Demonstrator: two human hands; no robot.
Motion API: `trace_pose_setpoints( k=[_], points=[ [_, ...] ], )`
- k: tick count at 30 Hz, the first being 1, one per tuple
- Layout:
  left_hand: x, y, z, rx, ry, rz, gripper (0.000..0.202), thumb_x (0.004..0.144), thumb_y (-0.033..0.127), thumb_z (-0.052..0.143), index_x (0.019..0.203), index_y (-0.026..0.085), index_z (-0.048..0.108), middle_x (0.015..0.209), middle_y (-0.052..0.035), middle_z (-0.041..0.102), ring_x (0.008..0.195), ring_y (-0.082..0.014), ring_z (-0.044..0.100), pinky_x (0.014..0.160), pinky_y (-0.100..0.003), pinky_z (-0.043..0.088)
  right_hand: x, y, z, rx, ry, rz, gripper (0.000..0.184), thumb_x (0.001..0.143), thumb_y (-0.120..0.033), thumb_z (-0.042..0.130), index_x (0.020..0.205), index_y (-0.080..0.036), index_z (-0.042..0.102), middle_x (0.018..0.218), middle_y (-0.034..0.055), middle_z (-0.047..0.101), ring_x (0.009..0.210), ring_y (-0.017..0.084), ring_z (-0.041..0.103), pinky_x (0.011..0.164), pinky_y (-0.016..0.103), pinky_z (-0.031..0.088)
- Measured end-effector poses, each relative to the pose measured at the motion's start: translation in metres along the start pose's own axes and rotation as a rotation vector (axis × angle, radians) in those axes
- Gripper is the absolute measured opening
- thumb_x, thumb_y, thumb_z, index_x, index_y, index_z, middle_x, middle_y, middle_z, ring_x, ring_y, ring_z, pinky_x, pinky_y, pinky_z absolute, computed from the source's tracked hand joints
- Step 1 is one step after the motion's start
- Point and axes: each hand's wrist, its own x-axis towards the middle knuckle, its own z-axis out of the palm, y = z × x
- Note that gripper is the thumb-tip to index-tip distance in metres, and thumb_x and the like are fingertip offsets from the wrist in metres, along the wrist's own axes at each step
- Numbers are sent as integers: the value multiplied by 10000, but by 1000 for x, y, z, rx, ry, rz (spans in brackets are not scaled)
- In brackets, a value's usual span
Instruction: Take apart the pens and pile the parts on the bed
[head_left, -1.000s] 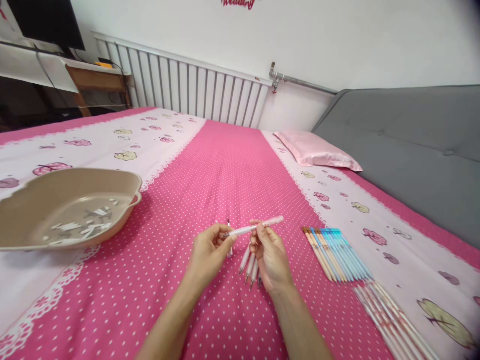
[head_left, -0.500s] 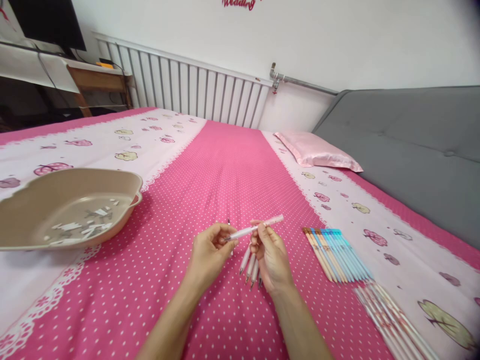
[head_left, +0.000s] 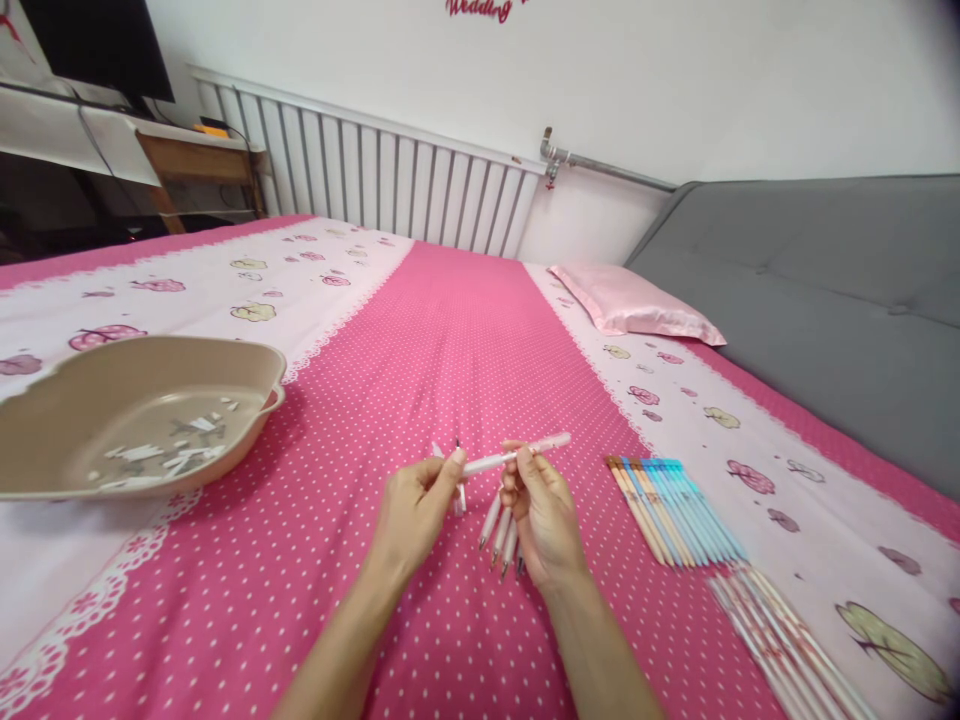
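Note:
Over the pink dotted bedspread (head_left: 465,340), my right hand (head_left: 541,518) pinches a pale pink pen (head_left: 517,455) between thumb and fingers, with several more pens (head_left: 500,532) tucked under its palm, tips pointing toward me. My left hand (head_left: 415,508) is closed, its fingertips pinched at the left tip of that same pen. A small dark-tipped piece sticks up just behind the left fingers; what it is I cannot make out.
A beige plastic basin (head_left: 45,440) with small white bits inside sits at the left. A row of orange and blue pens (head_left: 673,508) and a bundle of pale pens (head_left: 780,640) lie at the right. A pink pillow (head_left: 634,300) and grey headboard (head_left: 840,300) stand beyond.
My left fingers have shifted slightly up along the pen's tip. The right hand and its pens stay where they were.

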Motion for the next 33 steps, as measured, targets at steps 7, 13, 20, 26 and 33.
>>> trace_pose_setpoints(
  k=[7, 13, 20, 26, 33],
  points=[
    [0, 3, 3, -103, -64, 154, 225, 712, 312, 596, 867, 150, 616, 703, -16, 606, 608, -114, 530, 558, -218, 413, 0, 0, 0, 7, 0, -1, 233, 720, -359, 638, 856, -171, 625, 644, -34, 485, 523, 43, 430, 467, 148, 383],
    [0, 3, 1, 9, -76, 86, 411, 792, 481, 450, 627, 134, 595, 485, 12, 510, 442, -93, 439, 451, -208, 325, -1, 0, 0, 16, -20, -3, 230, 731, -360, 632, 879, -184, 622, 663, -35, 490, 547, 41, 443, 479, 139, 390],
    [-1, 9, -4, -217, -7, -147, 516, 738, 572, 451, 469, 138, 532, 397, -13, 505, 380, -103, 459, 446, -223, 382, 2, -4, -2, 64, 44, -37, 225, 725, -360, 641, 863, -184, 617, 635, -46, 496, 524, 34, 446, 458, 126, 387],
    [-2, 9, -3, -208, 7, -156, 499, 718, 562, 478, 459, 138, 527, 391, -10, 503, 375, -98, 450, 447, -219, 378, 2, -7, -1, 159, 6, 22, 241, 732, -355, 635, 901, -189, 592, 881, 16, 643, 606, 58, 582, 478, 129, 458],
    [-1, 12, -5, -198, 0, -193, 496, 708, 561, 483, 450, 139, 517, 387, -7, 491, 367, -93, 435, 434, -214, 357, 6, -11, -7, 227, 96, 16, 198, 724, -319, 650, 837, -163, 605, 738, 8, 670, 607, 65, 624, 513, 108, 493]
  ],
)
